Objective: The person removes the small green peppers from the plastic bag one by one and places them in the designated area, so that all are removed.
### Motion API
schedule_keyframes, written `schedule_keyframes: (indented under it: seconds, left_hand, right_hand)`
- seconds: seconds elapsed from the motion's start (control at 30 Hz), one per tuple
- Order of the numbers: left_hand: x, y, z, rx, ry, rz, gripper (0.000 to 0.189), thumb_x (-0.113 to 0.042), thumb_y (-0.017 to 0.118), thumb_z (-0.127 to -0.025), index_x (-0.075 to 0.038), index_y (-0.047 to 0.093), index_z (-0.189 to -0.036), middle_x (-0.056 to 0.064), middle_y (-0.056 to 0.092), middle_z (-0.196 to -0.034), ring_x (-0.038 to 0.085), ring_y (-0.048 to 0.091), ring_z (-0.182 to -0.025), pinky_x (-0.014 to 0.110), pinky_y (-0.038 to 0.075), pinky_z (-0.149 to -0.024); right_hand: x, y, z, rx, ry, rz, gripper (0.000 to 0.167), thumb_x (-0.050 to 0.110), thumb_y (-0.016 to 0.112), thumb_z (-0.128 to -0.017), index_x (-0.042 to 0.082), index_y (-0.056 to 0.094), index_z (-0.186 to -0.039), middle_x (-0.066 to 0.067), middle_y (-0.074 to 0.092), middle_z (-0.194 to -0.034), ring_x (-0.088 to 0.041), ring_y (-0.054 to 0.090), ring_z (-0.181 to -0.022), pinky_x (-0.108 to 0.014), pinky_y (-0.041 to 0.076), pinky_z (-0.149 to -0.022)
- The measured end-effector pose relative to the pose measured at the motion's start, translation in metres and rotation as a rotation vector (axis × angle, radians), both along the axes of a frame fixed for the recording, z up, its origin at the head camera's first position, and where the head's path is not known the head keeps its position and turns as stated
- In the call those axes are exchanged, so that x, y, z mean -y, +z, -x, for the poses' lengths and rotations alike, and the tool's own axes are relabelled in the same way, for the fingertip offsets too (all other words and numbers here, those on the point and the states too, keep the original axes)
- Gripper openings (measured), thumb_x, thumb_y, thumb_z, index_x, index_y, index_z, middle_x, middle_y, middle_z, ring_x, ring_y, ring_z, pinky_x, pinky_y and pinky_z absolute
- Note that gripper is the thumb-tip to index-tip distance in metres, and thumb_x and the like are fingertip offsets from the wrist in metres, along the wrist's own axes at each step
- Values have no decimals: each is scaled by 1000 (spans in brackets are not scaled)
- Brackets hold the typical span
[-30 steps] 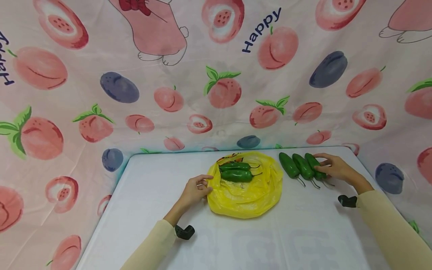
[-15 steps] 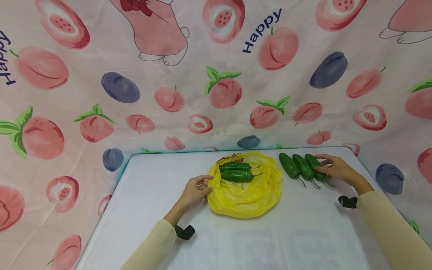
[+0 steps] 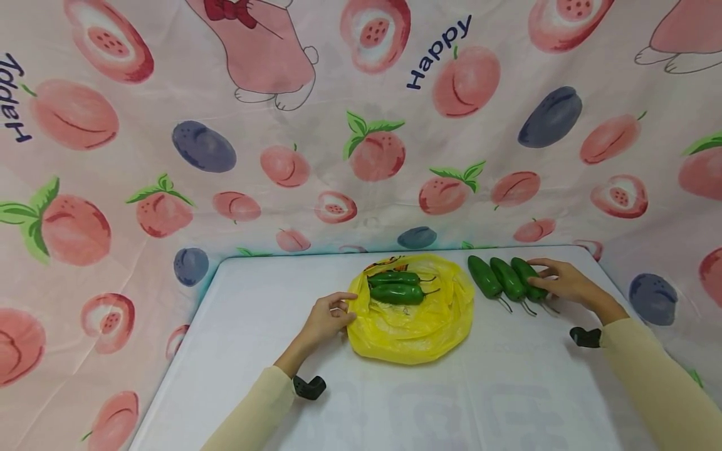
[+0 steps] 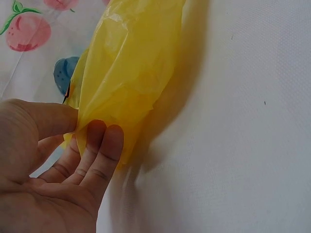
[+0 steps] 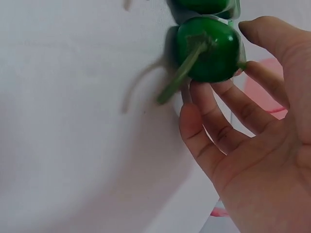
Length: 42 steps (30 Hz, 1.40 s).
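Observation:
My left hand (image 3: 326, 321) pinches the left edge of a yellow plastic bag (image 3: 408, 343) that lies spread on the table. In the left wrist view, thin bag film (image 4: 133, 58) passes between the thumb and fingers. Two green chili peppers, a front one (image 3: 397, 294) and a back one (image 3: 389, 277), lie on the bag, stems to the right. Right of it, three more green peppers lie side by side: left (image 3: 483, 275), middle (image 3: 507, 279) and right (image 3: 526, 274). My right hand (image 3: 559, 280) holds the rightmost pepper, its glossy stem end (image 5: 218, 56) facing the right wrist camera.
A white cloth covers the table (image 3: 406, 407). Behind it and at both sides hangs a pink fruit-printed curtain (image 3: 316, 125). Black wrist devices, one left (image 3: 309, 388) and one right (image 3: 585, 337), sit below the sleeves.

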<state>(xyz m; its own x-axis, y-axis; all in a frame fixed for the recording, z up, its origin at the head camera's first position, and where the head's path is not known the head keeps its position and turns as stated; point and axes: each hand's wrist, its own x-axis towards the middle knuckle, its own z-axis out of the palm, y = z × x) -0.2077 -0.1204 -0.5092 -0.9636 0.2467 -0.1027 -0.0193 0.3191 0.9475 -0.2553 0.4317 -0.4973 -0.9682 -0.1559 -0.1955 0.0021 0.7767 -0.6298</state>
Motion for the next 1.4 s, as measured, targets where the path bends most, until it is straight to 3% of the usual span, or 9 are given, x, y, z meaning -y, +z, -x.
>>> schedule_keyframes:
  seconds: [0.23,0.3,0.37,0.47,0.63,0.83,1.07,1.4]
  left_hand:
    - [-2,32,-14,9,-43,-5,41,5,67,-93,6,61,-134,19,58,-101,30,57,-71,43,59,-70]
    - [-2,35,-15,10,-50,-6,41,5,67,-94,6,61,-134,19,58,-102,32,57,-71,42,59,-70]
    - [-2,31,-13,12,-43,-6,41,5,67,-94,6,61,-134,19,57,-101,34,58,-72,42,59,-70]
    - [-2,17,-7,6,-20,-8,41,6,68,-93,5,62,-134,18,57,-101,34,57,-71,41,59,-68]
    - [0,0,0,-11,1,-12,40,3,70,-93,1,64,-133,13,57,-99,26,57,-69,34,57,-62]
    - [2,0,1,-10,-8,-24,39,0,72,-93,-4,66,-131,11,58,-99,20,55,-67,29,56,-61]
    - [1,0,2,-2,-1,-34,41,0,72,-92,-4,66,-132,11,59,-99,20,57,-67,34,57,-62]
    - [1,2,2,-9,3,-20,42,0,73,-91,-5,67,-132,10,60,-100,20,59,-68,35,58,-64]
  right_hand:
    - [-5,3,-1,-4,19,-35,71,40,65,-101,-3,38,-152,-44,49,-133,-51,61,-111,-48,61,-79]
    - [-5,5,-1,-15,29,-42,71,38,66,-101,-4,39,-151,-44,51,-132,-51,62,-109,-48,61,-78]
    - [-5,7,-2,-29,40,-55,70,36,66,-101,-5,39,-150,-44,53,-130,-49,64,-106,-48,61,-77]
    - [-4,13,-4,-45,63,-80,68,34,68,-100,-5,40,-149,-42,57,-126,-45,67,-100,-48,61,-75]
    - [-1,26,-7,-48,111,-109,66,31,69,-99,-4,41,-148,-38,60,-122,-51,64,-102,-49,60,-73]
    - [1,36,-9,-37,146,-143,67,32,70,-98,-2,41,-148,-34,62,-121,-53,62,-105,-51,60,-75]
    - [-1,41,-11,-65,161,-194,69,34,73,-96,0,43,-148,-29,66,-117,-51,64,-103,-57,58,-77]
    - [13,53,-15,-104,186,-155,66,31,74,-96,3,45,-148,-29,66,-121,-41,69,-98,-53,59,-74]
